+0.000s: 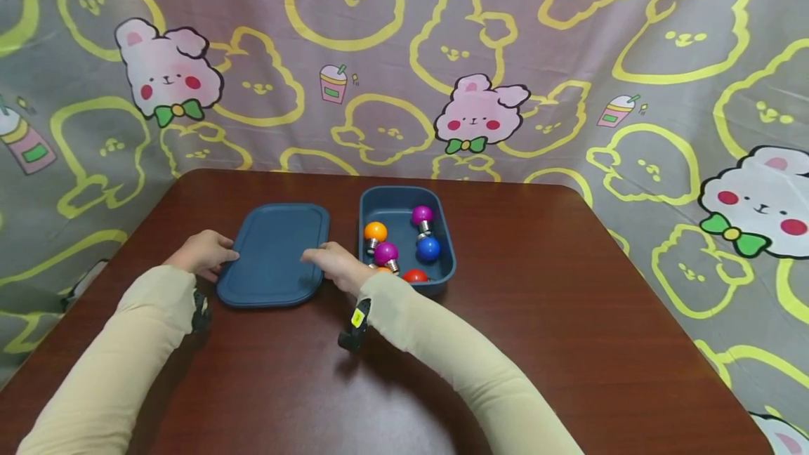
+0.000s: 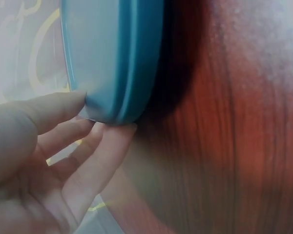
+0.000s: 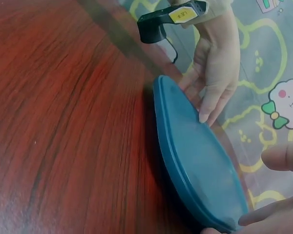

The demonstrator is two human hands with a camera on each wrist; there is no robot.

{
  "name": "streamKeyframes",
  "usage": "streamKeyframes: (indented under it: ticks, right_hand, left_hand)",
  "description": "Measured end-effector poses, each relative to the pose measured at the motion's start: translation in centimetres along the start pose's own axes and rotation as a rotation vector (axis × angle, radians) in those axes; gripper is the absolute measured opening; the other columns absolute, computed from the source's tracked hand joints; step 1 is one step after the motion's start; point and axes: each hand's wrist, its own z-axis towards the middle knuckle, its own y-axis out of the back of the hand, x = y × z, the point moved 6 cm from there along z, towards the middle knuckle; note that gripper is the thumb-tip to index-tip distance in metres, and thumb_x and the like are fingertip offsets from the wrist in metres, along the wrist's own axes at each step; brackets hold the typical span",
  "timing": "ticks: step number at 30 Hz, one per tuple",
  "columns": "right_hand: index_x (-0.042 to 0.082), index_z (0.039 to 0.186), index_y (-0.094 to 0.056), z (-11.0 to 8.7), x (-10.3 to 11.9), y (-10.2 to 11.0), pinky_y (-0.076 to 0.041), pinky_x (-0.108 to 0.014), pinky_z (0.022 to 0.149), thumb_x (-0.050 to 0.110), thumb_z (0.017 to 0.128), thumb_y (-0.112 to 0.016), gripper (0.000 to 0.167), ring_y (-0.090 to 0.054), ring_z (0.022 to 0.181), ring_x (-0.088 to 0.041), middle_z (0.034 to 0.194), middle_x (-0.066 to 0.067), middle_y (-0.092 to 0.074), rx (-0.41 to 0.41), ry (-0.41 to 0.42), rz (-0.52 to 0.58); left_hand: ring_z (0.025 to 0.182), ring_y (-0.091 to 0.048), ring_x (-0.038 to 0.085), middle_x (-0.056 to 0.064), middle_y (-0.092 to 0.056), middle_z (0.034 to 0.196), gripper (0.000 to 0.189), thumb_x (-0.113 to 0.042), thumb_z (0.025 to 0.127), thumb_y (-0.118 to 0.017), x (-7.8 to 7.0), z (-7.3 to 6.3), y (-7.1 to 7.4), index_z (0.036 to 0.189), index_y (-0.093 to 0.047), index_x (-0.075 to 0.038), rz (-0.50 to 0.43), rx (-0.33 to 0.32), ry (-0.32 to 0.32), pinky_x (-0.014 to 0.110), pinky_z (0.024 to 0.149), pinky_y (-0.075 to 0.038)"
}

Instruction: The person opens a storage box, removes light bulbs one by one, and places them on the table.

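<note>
A flat dark blue lid (image 1: 273,255) with rounded corners is between the two hands, left of the matching box. My left hand (image 1: 205,254) pinches its left edge, the thumb (image 2: 63,105) on the top face and the other fingers at the rim and underside. At the opposite edge is my right hand (image 1: 338,265). In the right wrist view its fingertips (image 3: 254,217) touch the lid's rim, while the thumb (image 3: 281,157) stands apart from the lid. The right hand's sleeve hides part of the box's near side.
A dark blue box (image 1: 450,258) without a cover stands right of the lid. Several bulbs lie inside, among them a blue bulb (image 1: 428,249), an orange bulb (image 1: 376,232) and a purple bulb (image 1: 422,215). Behind the brown table (image 1: 537,314) hangs a patterned curtain (image 1: 392,34).
</note>
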Motion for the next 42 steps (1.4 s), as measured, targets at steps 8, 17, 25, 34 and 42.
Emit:
streamKeyframes:
  ticks: [8, 17, 25, 34, 42]
  right_hand:
    - [-0.01, 0.127, -0.044, -0.2, 0.1, -0.1, -0.028, -0.044, 0.102, 0.013, 0.082, -0.06, 0.053, -0.038, 0.121, -0.026, 0.13, -0.012, -0.045, -0.019, -0.004, -0.002]
    - [-0.011, 0.137, -0.031, -0.3, 0.2, 0.2, -0.029, -0.041, 0.102, 0.013, 0.083, -0.06, 0.066, -0.036, 0.125, -0.03, 0.141, -0.016, -0.034, -0.031, 0.0, -0.022]
    - [-0.005, 0.142, -0.025, -1.1, 2.9, 1.5, -0.025, -0.04, 0.104, 0.01, 0.088, -0.056, 0.064, -0.03, 0.13, -0.026, 0.147, -0.011, -0.025, 0.022, 0.049, 0.057]
    - [0.009, 0.143, -0.031, -3.1, 6.5, 6.2, -0.034, -0.035, 0.099, 0.012, 0.093, -0.053, 0.054, -0.043, 0.122, -0.021, 0.138, -0.007, -0.04, 0.069, 0.142, 0.024]
    - [0.012, 0.138, -0.038, -4.0, 7.3, 11.1, -0.034, -0.039, 0.1, 0.013, 0.093, -0.055, 0.048, -0.045, 0.118, -0.024, 0.135, -0.009, -0.041, 0.06, 0.231, -0.078]
  left_hand:
    - [0.079, -0.062, 0.034, 0.041, -0.046, 0.114, 0.053, -0.003, 0.088, -0.055, 0.1, 0.1, -0.1, 0.127, -0.032, 0.024, -0.006, -0.021, 0.019, 0.037, 0.061, -0.054]
    - [0.083, -0.06, 0.037, 0.041, -0.047, 0.113, 0.054, -0.002, 0.088, -0.055, -0.4, -0.6, -0.2, 0.128, -0.03, 0.025, -0.012, -0.001, 0.002, 0.038, 0.063, -0.053]
    - [0.084, -0.06, 0.036, 0.038, -0.049, 0.111, 0.055, -0.009, 0.09, -0.056, -0.4, -1.0, 0.4, 0.128, -0.032, 0.023, -0.002, -0.024, -0.024, 0.037, 0.063, -0.053]
    - [0.086, -0.06, 0.034, 0.034, -0.05, 0.116, 0.056, -0.023, 0.092, -0.056, -4.5, -1.5, 1.8, 0.129, -0.04, 0.015, 0.075, -0.2, -0.156, 0.037, 0.065, -0.053]
    - [0.119, -0.039, 0.044, 0.029, -0.04, 0.133, 0.063, -0.034, 0.093, -0.055, -10.0, -2.3, 0.1, 0.138, -0.035, 0.006, 0.115, -0.214, -0.307, 0.053, 0.088, -0.039]
